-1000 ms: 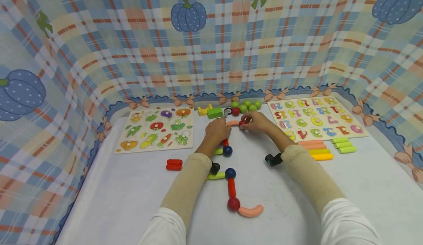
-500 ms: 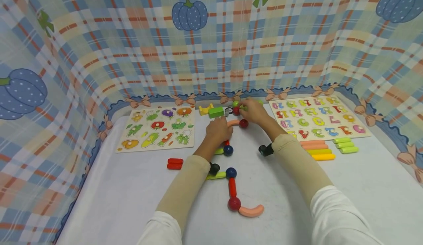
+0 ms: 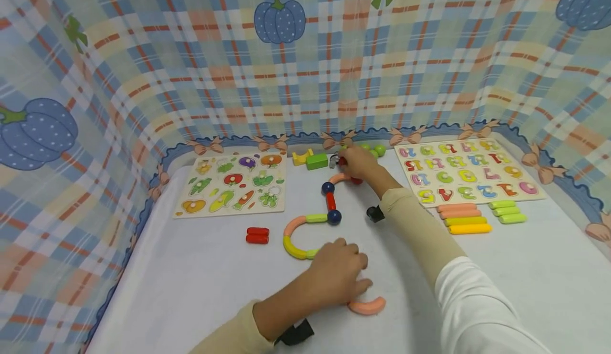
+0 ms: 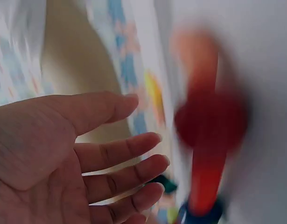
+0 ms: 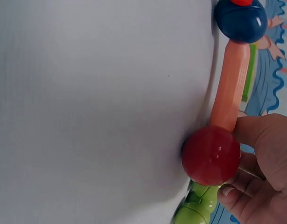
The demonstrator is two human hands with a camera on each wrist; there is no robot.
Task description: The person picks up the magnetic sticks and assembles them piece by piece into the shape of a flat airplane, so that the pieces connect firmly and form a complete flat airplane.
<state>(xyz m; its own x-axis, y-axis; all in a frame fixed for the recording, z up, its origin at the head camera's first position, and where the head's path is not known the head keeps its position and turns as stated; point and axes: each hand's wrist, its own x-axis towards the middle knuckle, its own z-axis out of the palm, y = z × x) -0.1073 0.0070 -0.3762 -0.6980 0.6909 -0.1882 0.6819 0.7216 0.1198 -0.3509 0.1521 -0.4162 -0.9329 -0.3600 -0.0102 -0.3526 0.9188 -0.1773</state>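
A chain of toy balls and sticks winds across the table: a far pink curved stick (image 3: 340,177), a blue ball (image 3: 328,188), a red stick (image 3: 331,201), a second blue ball (image 3: 334,216), then green, pink and yellow pieces. Over its near part hovers my left hand (image 3: 336,274), fingers spread and holding nothing; a near pink curved stick (image 3: 367,307) shows beyond it. A blurred red ball (image 4: 211,123) lies beside that hand in the left wrist view. My right hand (image 3: 360,163) reaches to the back, fingers bent beside a small red ball (image 3: 342,161); its grip is hidden behind the chain's end red ball (image 5: 211,155).
Green balls (image 3: 379,149) lie behind the right hand. A green block (image 3: 317,162) and yellow piece (image 3: 303,157) stand left of it. Puzzle boards lie left (image 3: 229,184) and right (image 3: 470,171). Red sticks (image 3: 258,235), yellow sticks (image 3: 470,229) and green sticks (image 3: 508,212) lie apart.
My right hand let go of the chain's end red ball and moved back to the loose balls. My left hand left the far part of the chain and came toward me to its near part.
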